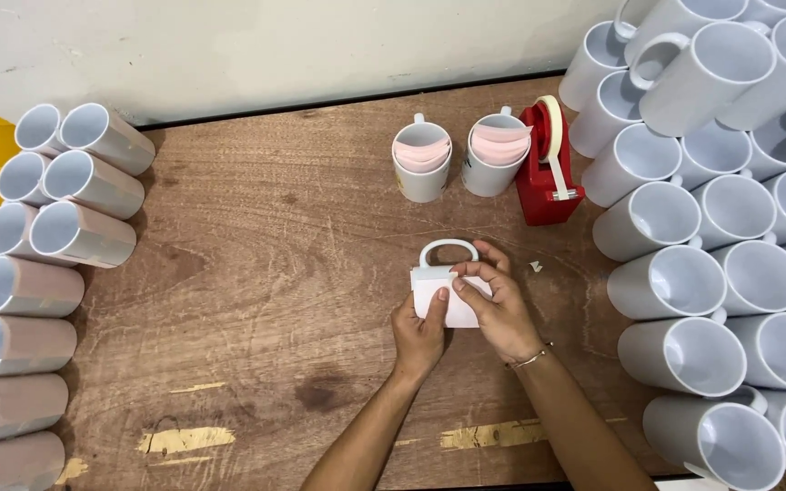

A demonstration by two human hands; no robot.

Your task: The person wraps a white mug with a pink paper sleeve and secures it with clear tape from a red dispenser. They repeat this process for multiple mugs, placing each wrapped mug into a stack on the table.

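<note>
A white mug (438,273) lies on its side in the middle of the wooden table (256,273), handle pointing away from me. A white sheet is wrapped around its body. My left hand (422,332) holds the mug from below, thumb pressed on the sheet. My right hand (499,305) rests over the mug's right side, with fingertips pinching at the sheet's top edge near the handle.
A red tape dispenser (543,177) stands beyond the mug, beside two upright mugs (422,164) holding pink sheets. Wrapped mugs lie stacked at the left edge (38,273). Many plain white mugs are piled on the right (730,227).
</note>
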